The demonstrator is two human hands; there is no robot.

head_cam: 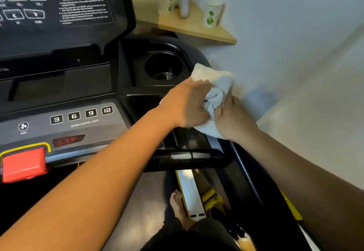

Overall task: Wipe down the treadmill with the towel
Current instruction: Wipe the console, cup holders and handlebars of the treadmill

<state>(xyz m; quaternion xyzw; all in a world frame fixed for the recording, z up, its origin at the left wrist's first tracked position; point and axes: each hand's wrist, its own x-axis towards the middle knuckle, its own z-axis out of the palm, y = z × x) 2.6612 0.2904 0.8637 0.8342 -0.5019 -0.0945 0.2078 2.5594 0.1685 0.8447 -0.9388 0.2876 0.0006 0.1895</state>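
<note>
We see both hands meeting on the white towel, which lies on the right side tray of the treadmill, just beside the round cup holder and close to the wall. The left hand reaches over the console from the left and lies palm down on the towel. Its grip is closed, with the fingers curled into the bunched middle of the cloth. The right hand comes from the right side and its grip is closed too: thumb and fingers pinch the same bunch of folds from the other side, so the two hands nearly touch. One flat corner of the towel sticks out beyond the hands toward the wall. On the console, left of the hands, there are the speed buttons marked 3, 6, 9 and 12, and a red safety key at the lower left. Above them stands a dark panel with a caution label. A black handlebar crosses below the hands. Lower down, a bare foot rests on the belt. Behind the treadmill, a wooden shelf on the wall carries a paper cup, a small white bottle and a second paper cup.
</note>
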